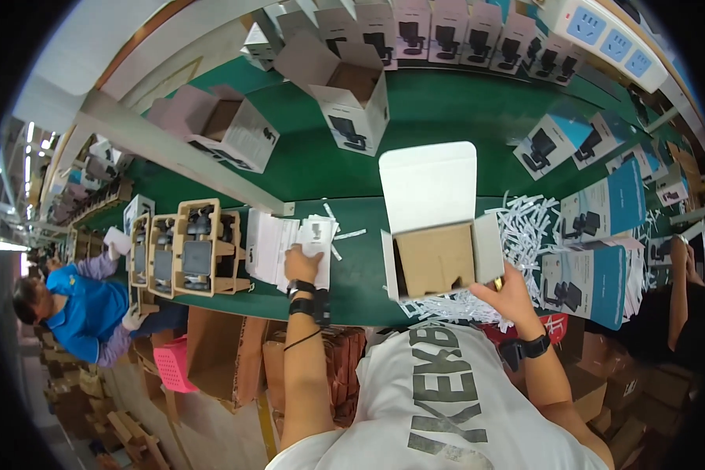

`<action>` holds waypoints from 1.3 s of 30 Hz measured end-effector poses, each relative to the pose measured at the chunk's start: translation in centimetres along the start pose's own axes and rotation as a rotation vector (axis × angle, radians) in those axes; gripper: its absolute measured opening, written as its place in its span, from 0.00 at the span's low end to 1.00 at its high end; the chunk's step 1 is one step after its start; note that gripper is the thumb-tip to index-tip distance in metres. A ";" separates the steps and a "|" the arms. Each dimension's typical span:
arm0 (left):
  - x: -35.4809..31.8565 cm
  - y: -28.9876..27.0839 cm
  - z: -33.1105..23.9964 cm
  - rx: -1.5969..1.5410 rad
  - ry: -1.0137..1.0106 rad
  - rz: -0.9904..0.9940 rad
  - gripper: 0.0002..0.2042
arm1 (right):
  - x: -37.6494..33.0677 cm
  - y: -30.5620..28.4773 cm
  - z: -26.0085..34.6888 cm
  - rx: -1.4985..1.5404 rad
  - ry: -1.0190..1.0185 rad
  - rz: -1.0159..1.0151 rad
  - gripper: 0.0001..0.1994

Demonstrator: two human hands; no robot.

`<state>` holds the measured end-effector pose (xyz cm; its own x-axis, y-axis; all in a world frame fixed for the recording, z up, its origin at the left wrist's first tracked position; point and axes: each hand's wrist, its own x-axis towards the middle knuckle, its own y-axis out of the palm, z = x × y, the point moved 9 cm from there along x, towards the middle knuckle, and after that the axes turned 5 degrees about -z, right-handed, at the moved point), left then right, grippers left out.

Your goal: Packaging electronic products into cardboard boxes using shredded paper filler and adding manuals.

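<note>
At the center of the frame, a person's left hand (301, 268) rests with lowered fingers on a stack of white printed paper leaflets (272, 247); whether they pinch a sheet cannot be told. Right of center, the right hand (511, 296) grasps the lower right corner of an open white cardboard box (428, 196), lid raised, holding a brown cardboard insert (437, 260). White shredded paper strips (522, 227) lie beside it on the green tabletop (360, 270).

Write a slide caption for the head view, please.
Left grip on printed leaflets, right grip at an open white box.
</note>
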<state>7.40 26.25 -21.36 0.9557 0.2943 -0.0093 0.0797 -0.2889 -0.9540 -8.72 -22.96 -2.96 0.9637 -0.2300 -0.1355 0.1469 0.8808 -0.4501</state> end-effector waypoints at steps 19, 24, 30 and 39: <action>-15.4 -18.7 -24.4 -1.092 0.576 -0.062 0.32 | -4.4 1.2 -11.2 0.400 0.420 -0.009 0.11; -16.8 -21.0 -25.4 -0.953 0.704 -0.102 0.35 | -2.5 -0.6 -9.7 0.362 0.304 -0.045 0.11; -17.1 -19.6 -24.0 -1.046 0.626 -0.077 0.42 | 0.4 -0.9 -6.4 0.409 0.252 -0.061 0.11; -17.1 -20.3 -25.1 -0.892 0.623 0.014 0.46 | 2.0 0.4 -4.1 0.426 0.129 -0.043 0.11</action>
<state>-3.50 4.22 5.71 0.9139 -0.1552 0.3751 0.0047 -0.9200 -0.3920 -7.66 -24.72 -7.04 0.9229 -0.2959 -0.2463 0.2910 0.9550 -0.0573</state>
